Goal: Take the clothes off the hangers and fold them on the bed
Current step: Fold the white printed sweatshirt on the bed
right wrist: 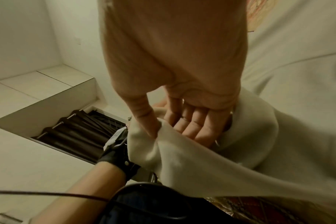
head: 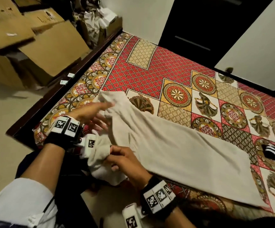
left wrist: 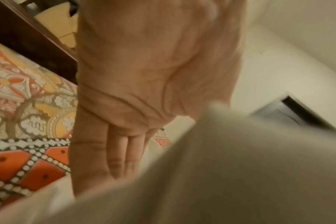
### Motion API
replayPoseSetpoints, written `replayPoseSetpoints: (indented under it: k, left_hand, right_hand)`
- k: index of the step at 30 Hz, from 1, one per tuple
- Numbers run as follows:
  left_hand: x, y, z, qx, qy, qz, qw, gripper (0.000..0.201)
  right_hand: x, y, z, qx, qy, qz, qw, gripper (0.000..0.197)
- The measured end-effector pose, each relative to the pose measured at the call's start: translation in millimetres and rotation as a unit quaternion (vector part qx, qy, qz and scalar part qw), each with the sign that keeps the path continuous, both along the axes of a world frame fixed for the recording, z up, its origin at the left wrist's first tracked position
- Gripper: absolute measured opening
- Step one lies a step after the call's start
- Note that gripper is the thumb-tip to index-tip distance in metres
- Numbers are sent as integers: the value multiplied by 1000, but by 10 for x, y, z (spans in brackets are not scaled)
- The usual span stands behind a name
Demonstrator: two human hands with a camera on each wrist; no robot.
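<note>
Both hands work one end of a cream garment on the bed.

The right hand (head: 125, 159) pinches a bunched fold of the cream garment (head: 179, 148) between thumb and fingers (right wrist: 192, 127). Just beyond, the left hand (head: 90, 114) lies straight-fingered, fingers (left wrist: 117, 154) close together, against the cloth. Past the fingers the garment stretches flat across the patterned bedsheet (head: 149, 66).

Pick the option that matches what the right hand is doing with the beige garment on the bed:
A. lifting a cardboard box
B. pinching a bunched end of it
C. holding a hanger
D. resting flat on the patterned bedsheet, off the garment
B: the right hand pinches a bunched end of the beige garment, thumb pressed on the cloth in the right wrist view.
</note>
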State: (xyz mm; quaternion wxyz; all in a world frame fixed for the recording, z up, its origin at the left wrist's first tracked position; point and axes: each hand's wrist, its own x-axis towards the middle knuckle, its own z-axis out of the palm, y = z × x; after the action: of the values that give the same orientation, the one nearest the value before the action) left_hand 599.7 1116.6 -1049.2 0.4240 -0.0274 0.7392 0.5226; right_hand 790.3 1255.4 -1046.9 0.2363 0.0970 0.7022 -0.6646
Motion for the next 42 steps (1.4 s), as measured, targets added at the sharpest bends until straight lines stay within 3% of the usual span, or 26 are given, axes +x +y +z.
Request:
replayPoseSetpoints:
  k: [3,5,7,8,11,14,16,20,24,27,30,33,35,38,42]
  left_hand:
    - [115,81,-110,-101,90,-82,987,38]
    - [137,127,-179,-154,130,-94,975,50]
    - [122,199,-273,-168,147,-89,971,74]
    - [115,253,-315,-155,145,-66,975,74]
    - [96,423,-338,-147,183,-22,972,47]
    - [110,340,-195,-212,252,-57,943,14]
    - [138,137,-128,-236,233,-71,941,16]
    - [277,-177,-77,-243,88,-122,958,30]
    - [196,-40,-87,-346,118,-198,909,32]
    - [107,116,-116,-431,231,-154,858,47]
    - [66,286,-135,-361,371,-87,851,55]
    - [-41,448,-297,-270,445,-147,841,79]
    - [-108,545,-421,-279,456,-199,821,74]
    - [-202,634,-482,-320,431,-243,808,51]
    - [-354,708,-475,-297,459,-206,811,31]
  right_hand:
    - [-9,-16,-128,49,12,-8,999,14]
    - [-43,68,-162,138,63,-51,987,8]
    - [-79,205,-167,182,93,-139,969,18]
    - [-94,272,-176,187,102,-170,962,20]
    - [-143,376,-196,204,123,-179,954,18]
    - [-162,371,-289,225,132,-193,946,17]
    - [-192,373,-372,241,130,-208,939,12]
    - [-212,305,-521,265,111,-165,944,16]
    - [-149,185,-590,295,117,-96,943,23]
    - [-140,228,-571,301,125,-74,942,30]
    - [-118,281,-507,291,144,-64,944,39]
    - [-70,337,-482,223,151,-89,959,42]
    - [-38,422,-507,183,149,-114,965,38]
    - [4,616,-544,203,163,-118,958,33]
    - [112,1081,-624,266,165,-164,936,26]
